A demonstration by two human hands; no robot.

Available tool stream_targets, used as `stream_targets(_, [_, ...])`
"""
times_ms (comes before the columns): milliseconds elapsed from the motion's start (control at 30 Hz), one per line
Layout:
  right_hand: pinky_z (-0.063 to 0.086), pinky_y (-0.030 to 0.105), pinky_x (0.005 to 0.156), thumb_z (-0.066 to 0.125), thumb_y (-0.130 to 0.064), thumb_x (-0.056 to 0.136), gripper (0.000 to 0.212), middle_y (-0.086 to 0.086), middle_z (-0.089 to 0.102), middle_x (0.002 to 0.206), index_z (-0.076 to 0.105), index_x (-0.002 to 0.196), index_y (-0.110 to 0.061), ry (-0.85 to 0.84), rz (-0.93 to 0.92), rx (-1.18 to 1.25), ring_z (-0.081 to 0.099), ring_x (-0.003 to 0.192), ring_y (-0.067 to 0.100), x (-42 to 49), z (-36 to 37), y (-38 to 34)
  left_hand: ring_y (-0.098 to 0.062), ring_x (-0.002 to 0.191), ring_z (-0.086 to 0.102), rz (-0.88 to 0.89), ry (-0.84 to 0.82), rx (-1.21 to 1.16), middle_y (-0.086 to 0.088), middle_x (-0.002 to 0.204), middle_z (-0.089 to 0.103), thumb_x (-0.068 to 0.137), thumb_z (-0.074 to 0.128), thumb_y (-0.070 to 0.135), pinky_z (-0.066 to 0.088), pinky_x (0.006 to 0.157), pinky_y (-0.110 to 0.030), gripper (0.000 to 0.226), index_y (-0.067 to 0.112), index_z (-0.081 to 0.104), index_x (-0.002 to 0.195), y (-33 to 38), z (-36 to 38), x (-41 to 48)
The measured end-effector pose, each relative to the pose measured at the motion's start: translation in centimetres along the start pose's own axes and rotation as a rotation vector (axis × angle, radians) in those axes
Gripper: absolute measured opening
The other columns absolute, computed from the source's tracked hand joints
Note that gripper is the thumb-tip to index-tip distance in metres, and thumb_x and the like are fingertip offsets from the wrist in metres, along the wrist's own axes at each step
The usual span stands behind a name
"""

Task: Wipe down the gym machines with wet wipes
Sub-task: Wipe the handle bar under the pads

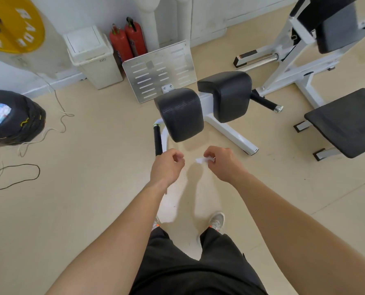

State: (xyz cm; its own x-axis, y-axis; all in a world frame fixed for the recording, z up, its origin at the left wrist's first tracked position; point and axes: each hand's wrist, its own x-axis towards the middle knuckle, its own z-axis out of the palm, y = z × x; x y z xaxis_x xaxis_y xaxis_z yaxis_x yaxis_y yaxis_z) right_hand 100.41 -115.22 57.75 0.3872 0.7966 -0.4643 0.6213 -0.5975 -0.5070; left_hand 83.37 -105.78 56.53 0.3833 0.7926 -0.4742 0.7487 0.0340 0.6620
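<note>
Black shorts [198,273] and two bare forearms fill the foreground as a person stands over a white-framed gym machine [226,126], the floor [92,209] pale and bare between feet and frame. Straight ahead of both hands sit the machine's two black pads: the nearer pad [180,114] lies just beyond the left hand, the farther pad [228,95] up and to the right, their long sides running away from the viewer. A second bench [347,122] stands to the right, well apart. Behind the pads a perforated metal footplate [160,69] leans toward the wall, with a white bin [92,56] and two red fire extinguishers [127,40] beside it. A yellow weight plate [11,24] hangs at upper left above a stack of black plates [13,118]; cords [17,177] trail across the floor. A black handle grip [157,139] rises just beside the left wrist and could catch a sweeping arm. The left hand [166,165] is loosely curled, fingertips drawn together, apparently holding nothing. The right hand [222,162] pinches a small white wet wipe [202,160] between thumb and fingers, its free end pointing toward the left hand, clear of any surface. The wipe appears folded and probably needs opening; the nearer pad looks the easiest first reach, forward and slightly left.
</note>
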Motion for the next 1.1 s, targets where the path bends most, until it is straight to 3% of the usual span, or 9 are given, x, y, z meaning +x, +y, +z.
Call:
stream_targets(67, [0.043, 0.025, 0.066, 0.050, -0.012, 0.096, 0.024, 0.003, 0.064, 0.108, 0.065, 0.111, -0.023, -0.004, -0.025, -0.019, 0.060, 0.088, 0.024, -0.5, -2.2, 2.5, -0.010, 0.095, 0.062, 0.001, -0.003, 0.025, 0.017, 0.095, 0.064, 0.096, 0.059, 0.028, 0.049, 0.080, -0.026, 0.010, 0.028, 0.067, 0.104, 2.0, 2.2, -0.5])
stream_targets(233, [0.036, 0.020, 0.055, 0.053, -0.014, 0.097, 0.023, 0.003, 0.060, 0.107, 0.065, 0.115, -0.020, 0.029, -0.050, -0.069, 0.056, 0.083, 0.021, -1.6, -7.8, 8.7, -0.015, 0.097, 0.063, 0.051, -0.036, 0.106, 0.009, 0.104, 0.067, 0.096, 0.059, 0.028, 0.051, 0.084, -0.030, 0.014, 0.025, 0.067, 0.107, 7.2, 7.1, -1.3])
stream_targets(367, [0.052, 0.033, 0.076, 0.053, -0.015, 0.094, 0.025, 0.005, 0.064, 0.113, 0.067, 0.113, -0.024, 0.056, -0.027, -0.088, 0.059, 0.089, 0.023, -1.9, -11.3, 12.5, -0.015, 0.096, 0.063, 0.098, -0.033, 0.141, 0.007, 0.105, 0.067, 0.097, 0.060, 0.027, 0.052, 0.084, -0.029, 0.015, 0.023, 0.068, 0.109, 11.2, 9.5, -1.3])
stream_targets(567, [0.054, 0.035, 0.077, 0.051, -0.015, 0.094, 0.027, 0.003, 0.064, 0.114, 0.067, 0.112, -0.027, 0.071, 0.004, -0.114, 0.060, 0.090, 0.023, 0.5, -15.2, 16.0, -0.013, 0.091, 0.063, 0.141, -0.010, 0.172, 0.006, 0.100, 0.067, 0.098, 0.059, 0.028, 0.042, 0.070, -0.021, 0.014, 0.021, 0.068, 0.106, 15.5, 11.9, 1.2])
stream_targets(833, [0.052, 0.033, 0.078, 0.053, -0.016, 0.096, 0.025, 0.005, 0.063, 0.115, 0.066, 0.116, -0.024, 0.012, -0.040, -0.204, 0.058, 0.089, 0.022, 7.7, -20.5, 18.8, -0.014, 0.096, 0.062, 0.116, -0.015, 0.134, 0.007, 0.106, 0.066, 0.098, 0.059, 0.030, 0.052, 0.084, -0.031, 0.016, 0.022, 0.068, 0.109, 19.9, 16.1, 8.4])
stream_targets(967, [0.053, 0.033, 0.083, 0.054, -0.018, 0.097, 0.024, 0.006, 0.062, 0.121, 0.066, 0.116, -0.026, -0.003, -0.042, -0.239, 0.063, 0.101, 0.027, 12.9, -24.3, 20.0, -0.015, 0.098, 0.062, 0.107, -0.036, 0.108, 0.007, 0.108, 0.067, 0.098, 0.057, 0.030, 0.053, 0.086, -0.033, 0.016, 0.024, 0.067, 0.109, 23.2, 18.2, 13.8])
stream_targets(1100, [0.048, 0.028, 0.069, 0.053, -0.014, 0.097, 0.026, 0.006, 0.063, 0.114, 0.067, 0.116, -0.024, -0.052, -0.034, -0.237, 0.061, 0.086, 0.025, 18.5, -27.9, 21.2, -0.013, 0.098, 0.059, 0.055, -0.044, 0.062, 0.010, 0.109, 0.064, 0.099, 0.056, 0.028, 0.050, 0.085, -0.031, 0.016, 0.026, 0.066, 0.111, 27.1, 19.6, 19.0])
